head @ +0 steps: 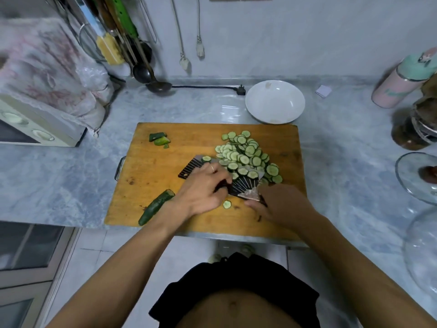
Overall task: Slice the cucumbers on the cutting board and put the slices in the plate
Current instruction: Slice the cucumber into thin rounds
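A wooden cutting board [165, 185] lies on the marble counter. A heap of cucumber slices [246, 155] covers its right middle, and some lie on the flat, dark ribbed blade of a knife [189, 168]. My left hand [203, 188] rests on the blade with fingers stretched toward the slices. The knife's handle end is gripped by my right hand [281, 204], which hides the handle. A half cucumber [156, 205] lies at the board's front left, and cut end pieces [159, 139] at the back left. One loose slice [227, 204] sits between my hands. The white plate [275, 101] stands behind the board.
A toaster oven [35, 129] under a cloth stands at the left. Hanging utensils and a ladle [158, 86] are at the back, with a loose plug [241, 90] near the plate. At the right are a pink bottle [397, 84], a dark jar [416, 129] and a glass lid [416, 176].
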Action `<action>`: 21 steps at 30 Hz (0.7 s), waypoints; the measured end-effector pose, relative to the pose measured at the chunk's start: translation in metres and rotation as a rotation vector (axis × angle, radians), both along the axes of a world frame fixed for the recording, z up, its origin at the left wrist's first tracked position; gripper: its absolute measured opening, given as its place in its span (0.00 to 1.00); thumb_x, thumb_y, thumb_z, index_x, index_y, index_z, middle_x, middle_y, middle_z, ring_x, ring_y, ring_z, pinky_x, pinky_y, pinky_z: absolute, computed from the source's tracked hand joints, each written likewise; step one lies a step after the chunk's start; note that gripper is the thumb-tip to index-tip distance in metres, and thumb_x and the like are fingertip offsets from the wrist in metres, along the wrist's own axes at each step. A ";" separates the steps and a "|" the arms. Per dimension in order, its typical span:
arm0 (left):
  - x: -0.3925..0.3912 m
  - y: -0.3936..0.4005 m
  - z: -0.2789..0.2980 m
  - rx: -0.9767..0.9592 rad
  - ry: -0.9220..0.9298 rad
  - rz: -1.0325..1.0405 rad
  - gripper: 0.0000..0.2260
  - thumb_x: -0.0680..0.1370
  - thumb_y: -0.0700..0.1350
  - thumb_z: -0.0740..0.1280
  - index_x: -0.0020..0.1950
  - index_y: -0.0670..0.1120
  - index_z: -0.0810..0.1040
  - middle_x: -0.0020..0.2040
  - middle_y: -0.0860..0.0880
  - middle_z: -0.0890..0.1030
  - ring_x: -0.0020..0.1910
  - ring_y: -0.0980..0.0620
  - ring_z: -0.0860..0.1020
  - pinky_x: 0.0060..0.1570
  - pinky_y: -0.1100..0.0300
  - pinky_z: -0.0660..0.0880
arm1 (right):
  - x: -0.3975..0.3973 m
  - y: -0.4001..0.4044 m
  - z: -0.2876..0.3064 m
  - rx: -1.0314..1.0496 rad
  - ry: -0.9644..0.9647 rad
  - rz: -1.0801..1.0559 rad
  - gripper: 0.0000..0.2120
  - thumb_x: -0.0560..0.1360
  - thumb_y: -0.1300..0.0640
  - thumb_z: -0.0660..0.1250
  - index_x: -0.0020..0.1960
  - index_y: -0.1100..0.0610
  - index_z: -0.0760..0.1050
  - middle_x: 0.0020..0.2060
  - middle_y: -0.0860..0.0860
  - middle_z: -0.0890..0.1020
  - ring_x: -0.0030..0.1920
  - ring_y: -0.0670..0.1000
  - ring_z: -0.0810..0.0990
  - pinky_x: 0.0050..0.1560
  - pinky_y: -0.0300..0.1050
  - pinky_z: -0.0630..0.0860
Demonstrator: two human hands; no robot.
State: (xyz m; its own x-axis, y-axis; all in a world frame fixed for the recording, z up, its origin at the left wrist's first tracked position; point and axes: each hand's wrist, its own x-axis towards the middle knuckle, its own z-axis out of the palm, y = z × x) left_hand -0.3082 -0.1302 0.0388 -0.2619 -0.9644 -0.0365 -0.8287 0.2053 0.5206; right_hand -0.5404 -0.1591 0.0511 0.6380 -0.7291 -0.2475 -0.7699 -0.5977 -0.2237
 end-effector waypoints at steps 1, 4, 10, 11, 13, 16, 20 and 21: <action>-0.001 -0.007 0.001 0.063 -0.059 0.008 0.20 0.73 0.52 0.58 0.62 0.51 0.77 0.60 0.50 0.75 0.63 0.48 0.70 0.63 0.49 0.66 | 0.001 0.000 0.000 -0.002 -0.020 0.028 0.23 0.80 0.34 0.53 0.45 0.53 0.68 0.34 0.48 0.71 0.36 0.51 0.73 0.39 0.47 0.75; -0.002 -0.026 0.004 0.286 -0.195 0.011 0.28 0.74 0.56 0.53 0.74 0.56 0.67 0.74 0.50 0.67 0.74 0.48 0.62 0.73 0.46 0.59 | 0.002 0.002 -0.002 -0.005 -0.090 0.079 0.25 0.80 0.35 0.55 0.48 0.57 0.73 0.38 0.52 0.79 0.38 0.53 0.78 0.36 0.48 0.72; -0.017 -0.019 0.019 0.156 -0.028 -0.047 0.23 0.73 0.45 0.57 0.66 0.49 0.79 0.67 0.50 0.76 0.67 0.51 0.71 0.67 0.58 0.67 | 0.005 0.001 -0.008 -0.029 -0.123 0.095 0.25 0.79 0.34 0.55 0.47 0.56 0.72 0.41 0.54 0.82 0.39 0.56 0.81 0.36 0.48 0.73; -0.023 -0.019 0.019 0.152 -0.022 -0.098 0.21 0.73 0.42 0.58 0.63 0.47 0.81 0.63 0.49 0.77 0.64 0.50 0.73 0.63 0.57 0.71 | 0.004 0.001 -0.009 -0.028 -0.127 0.096 0.25 0.79 0.34 0.56 0.48 0.57 0.74 0.41 0.54 0.82 0.40 0.56 0.81 0.36 0.48 0.72; -0.031 -0.025 0.015 0.191 -0.086 -0.153 0.22 0.73 0.37 0.59 0.65 0.45 0.79 0.66 0.48 0.76 0.66 0.48 0.73 0.64 0.54 0.72 | 0.004 0.001 -0.010 -0.022 -0.134 0.106 0.26 0.79 0.34 0.56 0.49 0.57 0.74 0.41 0.54 0.82 0.40 0.57 0.82 0.36 0.48 0.72; -0.029 -0.039 0.008 0.258 -0.122 -0.081 0.25 0.76 0.34 0.60 0.73 0.44 0.72 0.74 0.46 0.70 0.73 0.47 0.67 0.73 0.52 0.65 | 0.003 0.003 -0.009 -0.011 -0.156 0.103 0.23 0.79 0.34 0.55 0.44 0.54 0.69 0.39 0.53 0.81 0.38 0.56 0.81 0.35 0.48 0.74; -0.006 -0.021 0.012 0.083 -0.075 0.273 0.20 0.76 0.35 0.62 0.65 0.47 0.79 0.65 0.47 0.77 0.63 0.47 0.75 0.63 0.52 0.73 | -0.004 0.005 -0.007 0.011 -0.179 0.070 0.23 0.79 0.34 0.56 0.44 0.54 0.69 0.36 0.51 0.77 0.37 0.54 0.80 0.34 0.46 0.69; 0.003 -0.014 0.015 0.036 -0.135 0.362 0.17 0.75 0.35 0.62 0.60 0.47 0.81 0.61 0.46 0.78 0.59 0.45 0.77 0.57 0.53 0.75 | -0.006 0.006 -0.007 0.015 -0.184 0.062 0.23 0.79 0.35 0.56 0.45 0.55 0.71 0.36 0.51 0.77 0.37 0.54 0.80 0.34 0.45 0.67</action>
